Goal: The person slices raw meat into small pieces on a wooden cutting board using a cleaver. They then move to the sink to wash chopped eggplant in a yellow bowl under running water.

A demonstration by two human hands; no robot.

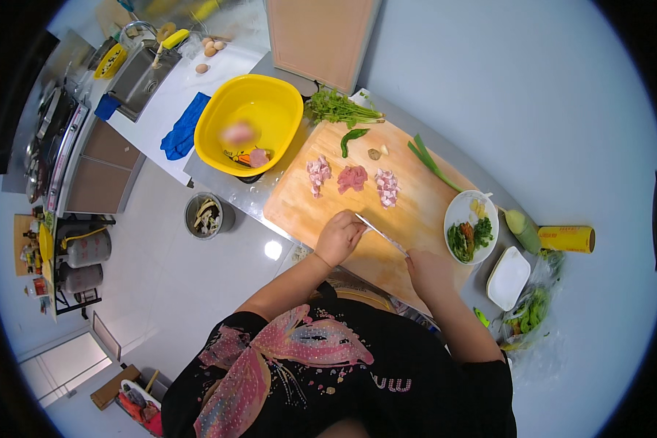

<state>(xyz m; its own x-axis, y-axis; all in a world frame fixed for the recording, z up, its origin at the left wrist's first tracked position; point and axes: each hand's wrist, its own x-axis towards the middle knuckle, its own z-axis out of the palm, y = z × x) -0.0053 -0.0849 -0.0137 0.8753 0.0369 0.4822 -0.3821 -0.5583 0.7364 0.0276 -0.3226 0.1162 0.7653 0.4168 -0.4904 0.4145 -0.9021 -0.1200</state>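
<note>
My right hand (431, 276) grips the handle of a kitchen knife (384, 236), its blade pointing left across a wooden cutting board (301, 211). My left hand (338, 239) is at the knife's tip with fingers curled. A small pale bit shows by its fingertips; I cannot tell whether it is held. Beyond the hands lie a strip of diced pale meat (318, 175), a heap of sliced pink meat (352, 179) and a pile of fatty meat cubes (387, 188). A green pepper (352, 141), garlic (384, 149) and a scallion (430, 163) lie farther back.
A yellow basin (293, 109) contains a piece of meat (259, 157); another meat piece (238, 133) there is blurred. At right are a plate of chopped vegetables (449, 222), a white dish (508, 278) and a yellow roll box (566, 239). A waste bin (227, 219) stands on the floor.
</note>
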